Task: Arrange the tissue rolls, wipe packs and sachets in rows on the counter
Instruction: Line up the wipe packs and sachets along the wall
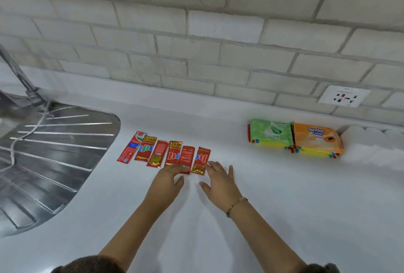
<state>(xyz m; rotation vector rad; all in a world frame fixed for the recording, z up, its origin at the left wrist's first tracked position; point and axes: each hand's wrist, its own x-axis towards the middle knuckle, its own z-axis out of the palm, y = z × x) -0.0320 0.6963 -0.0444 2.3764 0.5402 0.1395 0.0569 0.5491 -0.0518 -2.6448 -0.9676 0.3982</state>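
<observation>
Six red sachets lie flat in a single row on the white counter (262, 196), long sides running near to far, just right of the steel sink drainboard (54, 152). From left to right: first sachet (131, 148), second sachet (145, 148), third sachet (157, 153), fourth sachet (172, 152), fifth sachet (187, 158), sixth sachet (201, 161). Adjacent sachets touch or slightly overlap.

The left hand (169, 177) is released. Its fingers lie on top of the near ends of the fourth and fifth sachets, and the thumb stays clear on the near side.

The right hand (220, 182) is released, with fingers spread and extended. It sits just right of the near end of the sixth sachet. Contact with that sachet cannot be confirmed. A bracelet (237, 202) circles the right wrist.

Far right, against the wall, a green wipe pack (271, 132) and an orange wipe pack (317, 138) sit side by side, touching, each on top of a yellow pack (271, 143). White tissue rolls (371, 146) lie immediately right of the orange wipe pack. A wall socket (344, 95) is mounted above them on the tiled wall (196, 32).
</observation>
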